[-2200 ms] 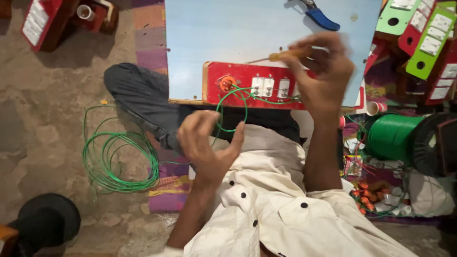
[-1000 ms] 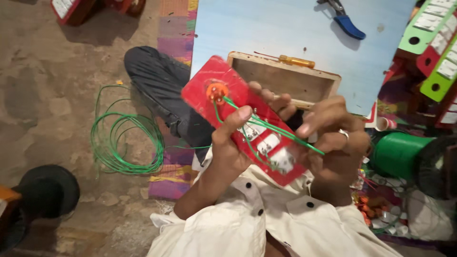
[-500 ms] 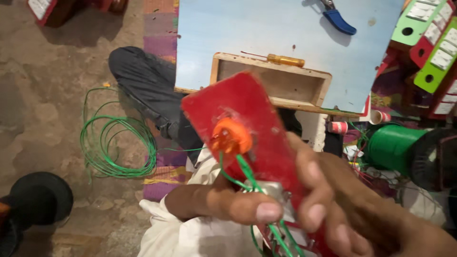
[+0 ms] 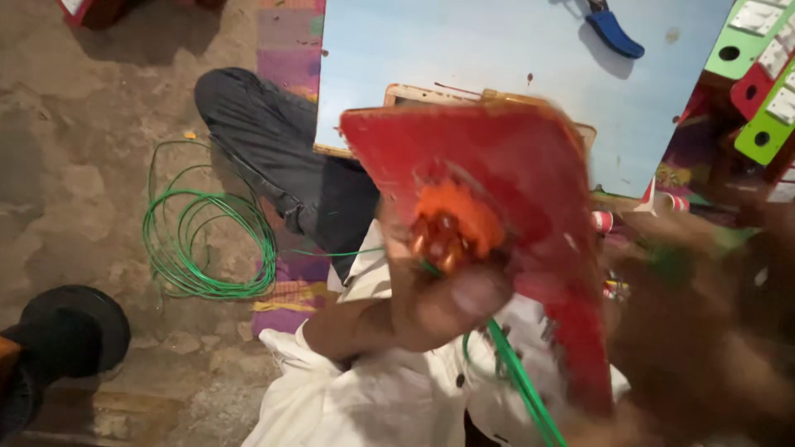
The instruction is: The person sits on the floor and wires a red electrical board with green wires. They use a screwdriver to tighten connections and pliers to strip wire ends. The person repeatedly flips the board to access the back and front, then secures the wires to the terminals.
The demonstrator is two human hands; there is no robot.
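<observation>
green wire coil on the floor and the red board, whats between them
In the head view, the person's dark-trousered leg lies between the green wire coil and the red board held by the left hand, with a purple mat beneath.

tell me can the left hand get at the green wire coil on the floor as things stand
Probably not right away: the left hand is gripping the red board, and the green wire coil lies apart on the floor.
</observation>
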